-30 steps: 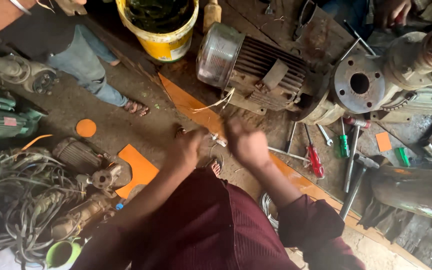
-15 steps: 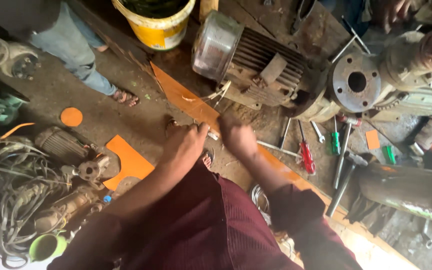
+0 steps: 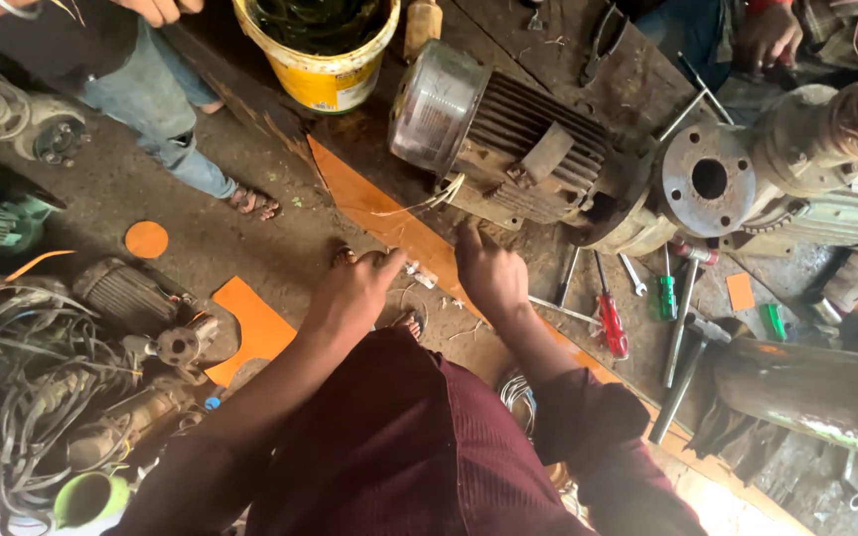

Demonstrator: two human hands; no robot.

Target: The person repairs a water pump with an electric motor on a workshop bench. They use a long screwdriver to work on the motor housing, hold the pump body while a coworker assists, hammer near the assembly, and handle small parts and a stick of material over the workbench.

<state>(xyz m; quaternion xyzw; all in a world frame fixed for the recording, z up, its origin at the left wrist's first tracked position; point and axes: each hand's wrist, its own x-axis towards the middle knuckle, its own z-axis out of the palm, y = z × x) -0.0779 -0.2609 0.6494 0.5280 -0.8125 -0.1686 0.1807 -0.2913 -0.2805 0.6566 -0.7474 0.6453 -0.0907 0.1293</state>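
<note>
Two hands work at the wire leads of a finned motor lying on its side on a dark counter.

The left hand (image 3: 355,288) is curled narrow, fingers pinched on something small by the pale leads (image 3: 427,201), which trail from the motor (image 3: 508,149) onto an orange sheet (image 3: 379,213); what it grips I cannot tell. The right hand (image 3: 489,273) rests knuckles up on the counter (image 3: 548,55) edge, fingers bent, holding nothing that shows. As a judgement, the work looks early: the leads hang loose and bare-ended, joined to nothing. The motor is grey, ribbed and grimy, with a dull metal end cap near a yellow bucket (image 3: 325,74). A red screwdriver (image 3: 610,318) and a green one (image 3: 665,293) lie unused to the right.
</note>
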